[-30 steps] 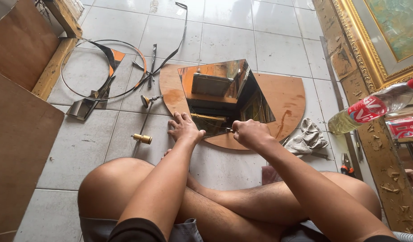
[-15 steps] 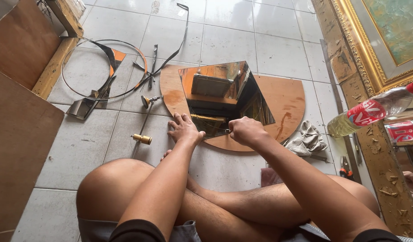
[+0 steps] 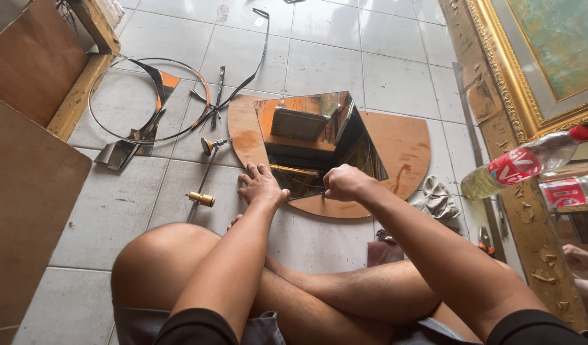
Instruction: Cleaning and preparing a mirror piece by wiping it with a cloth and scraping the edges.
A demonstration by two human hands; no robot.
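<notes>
Head view: a mirror (image 3: 313,137) is laid on a rounded board (image 3: 402,150) on the tiled floor (image 3: 345,57). The left hand (image 3: 262,186) is pressed flat, fingers spread, at its near edge. The right hand (image 3: 343,182) is fisted around a thin tool there.

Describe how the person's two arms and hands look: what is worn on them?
Both arms are bare from the short black sleeves downward. The left hand and the right hand wear no gloves; I see no rings, watch or bracelet on them.
</notes>
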